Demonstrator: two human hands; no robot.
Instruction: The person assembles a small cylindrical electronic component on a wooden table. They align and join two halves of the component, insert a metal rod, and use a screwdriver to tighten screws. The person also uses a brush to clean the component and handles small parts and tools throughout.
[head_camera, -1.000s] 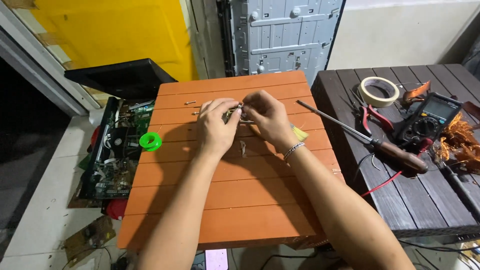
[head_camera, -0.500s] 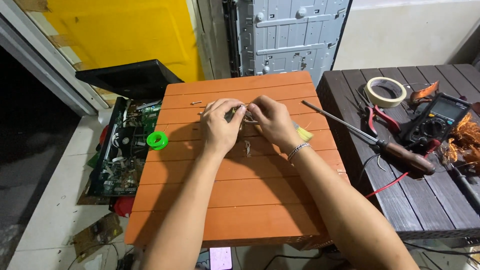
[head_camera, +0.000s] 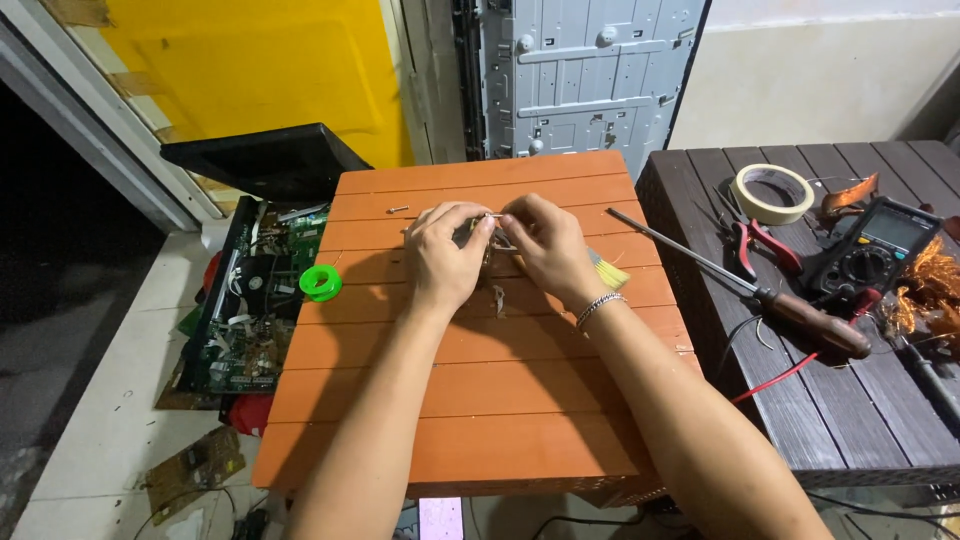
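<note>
Both hands meet over the far half of an orange slatted table (head_camera: 470, 400). My left hand (head_camera: 445, 255) and my right hand (head_camera: 545, 245) pinch a small metal part (head_camera: 490, 232) between their fingertips; most of it is hidden by the fingers. A silver bracelet (head_camera: 598, 307) circles my right wrist. Small bits of debris (head_camera: 497, 298) lie on the table just under the hands. A small screw (head_camera: 398, 210) rests to the far left of them. A yellow-bristled brush (head_camera: 612, 272) pokes out from behind my right hand.
A green solder spool (head_camera: 320, 283) sits at the orange table's left edge. Circuit boards (head_camera: 250, 300) lie on the floor to the left. A dark slatted table (head_camera: 800, 420) on the right carries a long screwdriver (head_camera: 760, 290), tape roll (head_camera: 772, 193), red pliers (head_camera: 755, 245), multimeter (head_camera: 875, 255).
The hands stay together on the small part with only slight finger movement. The camera view has shifted a little, so the tables sit slightly lower and further right in the picture.
</note>
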